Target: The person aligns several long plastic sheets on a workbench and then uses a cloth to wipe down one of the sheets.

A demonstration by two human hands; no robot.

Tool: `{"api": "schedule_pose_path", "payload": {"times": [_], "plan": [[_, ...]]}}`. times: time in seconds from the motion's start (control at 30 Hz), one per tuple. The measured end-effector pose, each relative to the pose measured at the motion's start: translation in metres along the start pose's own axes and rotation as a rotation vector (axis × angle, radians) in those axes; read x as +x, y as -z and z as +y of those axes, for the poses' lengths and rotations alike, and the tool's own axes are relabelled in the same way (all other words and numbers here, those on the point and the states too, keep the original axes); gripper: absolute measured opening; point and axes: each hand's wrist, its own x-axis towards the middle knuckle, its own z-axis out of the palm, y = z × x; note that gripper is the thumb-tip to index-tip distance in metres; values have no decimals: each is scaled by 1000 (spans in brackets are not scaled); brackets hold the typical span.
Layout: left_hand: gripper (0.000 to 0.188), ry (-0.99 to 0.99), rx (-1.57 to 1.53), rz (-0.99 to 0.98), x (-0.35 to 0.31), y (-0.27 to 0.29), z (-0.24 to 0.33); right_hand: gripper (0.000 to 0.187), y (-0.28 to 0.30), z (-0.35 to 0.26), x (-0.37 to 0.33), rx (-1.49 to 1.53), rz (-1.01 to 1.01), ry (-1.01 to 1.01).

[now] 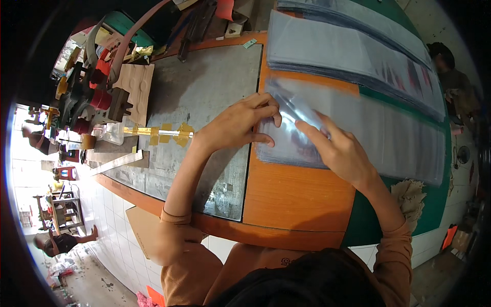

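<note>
A stack of clear plastic sheets (388, 138) lies across the orange and green table, right of a grey metal plate. Its top sheet (294, 105) is lifted and bent at the left end, shiny and smeared by motion. My right hand (340, 151) grips this raised part between thumb and fingers. At the stack's left end is my left hand (240, 123), its fingers curved and a gap between thumb and forefinger. It seems to hold nothing; whether its fingertips touch the sheet I cannot tell.
The grey metal plate (215, 169) sits left, with yellow tape on a strip (158, 133). A machine with red parts (99, 100) stands beyond it. Two more sheet stacks (348, 51) lie at the back right. A ragged cloth (409, 202) rests near my right forearm. Other people are farther off.
</note>
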Motion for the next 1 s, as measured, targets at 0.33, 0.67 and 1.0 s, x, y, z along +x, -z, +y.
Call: {"api": "schedule_pose_path", "payload": {"times": [0.33, 0.67, 1.0], "plan": [[51, -82, -30, -37, -2, 8, -8, 38, -4, -10, -1, -10, -174, 0], [53, -52, -82, -98, -7, 11, -12, 27, -17, -8, -8, -192, -110, 173], [21, -71, -139, 16, -5, 8, -11, 34, -22, -14, -9, -113, -52, 48]]}}
